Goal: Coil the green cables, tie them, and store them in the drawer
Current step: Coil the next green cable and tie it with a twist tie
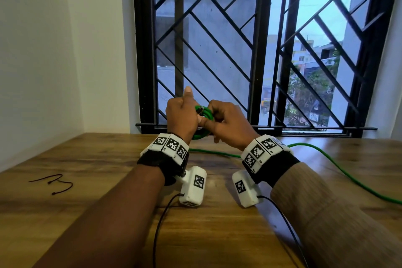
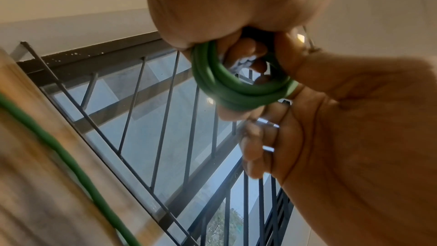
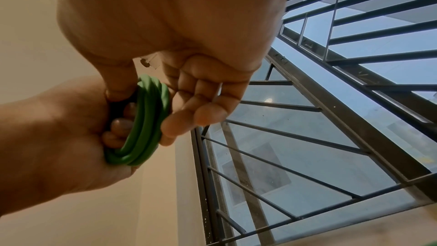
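Where knuckles hide coil centre, left hand (image 1: 181, 115) and right hand (image 1: 226, 121) both clasp coiled green rubber cable (image 1: 203, 113); loose tail runs off brown wooden tabletop (image 1: 87, 180) right edge.

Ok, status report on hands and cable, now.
Left hand grips green coil, above the table. Right hand pinches coil. Loose cable tail trails across table, uncoiled. Black ties lie far left, untouched.
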### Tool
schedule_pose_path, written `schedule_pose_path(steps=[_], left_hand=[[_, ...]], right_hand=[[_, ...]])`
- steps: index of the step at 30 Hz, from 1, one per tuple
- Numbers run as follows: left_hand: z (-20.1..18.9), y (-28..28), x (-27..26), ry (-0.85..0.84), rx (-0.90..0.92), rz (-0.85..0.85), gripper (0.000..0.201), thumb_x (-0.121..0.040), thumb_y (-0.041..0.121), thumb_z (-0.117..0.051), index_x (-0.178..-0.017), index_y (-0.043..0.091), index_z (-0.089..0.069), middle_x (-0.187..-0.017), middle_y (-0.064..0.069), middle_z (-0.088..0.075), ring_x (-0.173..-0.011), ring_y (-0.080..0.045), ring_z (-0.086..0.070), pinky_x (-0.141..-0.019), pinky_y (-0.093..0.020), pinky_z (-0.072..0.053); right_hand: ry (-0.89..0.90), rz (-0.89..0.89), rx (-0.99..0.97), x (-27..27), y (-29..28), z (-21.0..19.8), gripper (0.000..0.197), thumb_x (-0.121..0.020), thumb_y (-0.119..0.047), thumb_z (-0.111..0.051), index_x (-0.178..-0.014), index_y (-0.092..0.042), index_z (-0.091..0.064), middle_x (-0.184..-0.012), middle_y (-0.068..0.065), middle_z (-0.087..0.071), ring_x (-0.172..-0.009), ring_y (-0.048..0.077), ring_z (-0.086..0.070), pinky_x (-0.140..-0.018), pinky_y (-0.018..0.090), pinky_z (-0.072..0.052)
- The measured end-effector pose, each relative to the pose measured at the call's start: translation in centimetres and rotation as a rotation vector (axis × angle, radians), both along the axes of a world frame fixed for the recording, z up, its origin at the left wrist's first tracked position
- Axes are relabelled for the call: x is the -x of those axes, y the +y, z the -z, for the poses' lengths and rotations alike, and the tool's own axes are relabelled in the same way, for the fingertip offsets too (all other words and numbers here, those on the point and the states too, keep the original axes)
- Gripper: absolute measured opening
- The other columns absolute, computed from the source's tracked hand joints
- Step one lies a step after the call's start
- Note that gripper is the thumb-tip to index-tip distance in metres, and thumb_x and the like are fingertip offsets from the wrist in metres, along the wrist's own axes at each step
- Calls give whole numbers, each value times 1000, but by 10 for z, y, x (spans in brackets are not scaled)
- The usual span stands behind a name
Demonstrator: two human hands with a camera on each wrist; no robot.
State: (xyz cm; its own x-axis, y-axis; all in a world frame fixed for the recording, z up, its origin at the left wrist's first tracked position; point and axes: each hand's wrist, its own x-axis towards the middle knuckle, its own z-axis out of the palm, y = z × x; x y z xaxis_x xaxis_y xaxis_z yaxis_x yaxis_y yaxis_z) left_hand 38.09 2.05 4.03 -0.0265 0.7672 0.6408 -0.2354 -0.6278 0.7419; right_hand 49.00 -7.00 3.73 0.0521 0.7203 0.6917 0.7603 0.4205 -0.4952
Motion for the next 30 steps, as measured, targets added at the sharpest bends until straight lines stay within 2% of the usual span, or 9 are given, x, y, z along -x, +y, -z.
schedule_pose_path(steps=[3,8,11,14,17,22,26,28,30], left_hand=[[0,-4,1,51,-46,23,69,-107,44,-43,-57,-2,-56,-51,-9,-54,-53,-25,-53,-60,-41,-46],[-2,-6,5,128,-155,38,59,-106,44,-36,-56,19,-54,-51,2,-52,-51,-20,-50,-57,-34,-41],[-6,-9,8,209,-267,-36,47,-108,31,-38,-69,14,-57,-59,1,-55,-54,-14,-54,-56,-27,-43],[-8,-12,8,245,-299,-50,39,-109,23,-40,-74,14,-57,-61,3,-53,-52,-8,-49,-55,-25,-38],[-7,-10,8,246,-257,-56,37,-109,24,-39,-79,14,-59,-64,2,-54,-56,-10,-49,-58,-26,-38],[-3,-13,2,168,-149,0,45,-102,44,-38,-70,19,-57,-56,0,-54,-54,-25,-54,-57,-39,-44],[-2,-19,0,120,-96,25,56,-98,56,-37,-67,18,-61,-53,-3,-57,-55,-29,-57,-57,-50,-52],[-1,-23,-1,104,-106,21,56,-96,62,-37,-68,21,-64,-56,-1,-60,-60,-30,-60,-64,-58,-56],[-1,-28,-2,100,-139,-5,54,-97,61,-36,-74,24,-67,-63,0,-65,-66,-29,-65,-70,-59,-57]], right_hand=[[66,-62,55,-3,-1,-1,37,-99,-36,-69,-87,-2,-59,-68,15,-68,-51,27,-69,-44,28,-48],[127,-122,75,-2,0,-3,42,-101,-44,-64,-87,-5,-61,-81,25,-70,-56,29,-70,-45,29,-48],[163,-167,113,-3,-1,-4,42,-100,-46,-61,-92,-5,-61,-88,28,-70,-59,29,-71,-45,29,-48],[152,-147,125,-1,0,-3,45,-102,-47,-54,-99,-2,-58,-80,23,-70,-59,32,-71,-47,32,-49],[108,-100,124,4,-1,-5,38,-109,-39,-48,-98,-4,-55,-72,17,-67,-55,31,-69,-50,37,-50],[71,-18,85,6,-1,-7,43,-110,-40,-45,-94,0,-53,-66,17,-62,-48,31,-62,-52,39,-50],[103,4,60,9,-4,-6,44,-111,-41,-43,-90,-3,-53,-69,16,-63,-47,28,-61,-50,40,-51],[162,-10,42,10,-5,-7,45,-111,-39,-42,-91,0,-53,-73,22,-62,-48,26,-59,-47,36,-49],[236,-29,16,10,-6,-9,47,-112,-36,-41,-97,7,-52,-79,31,-60,-47,25,-57,-45,33,-46]])
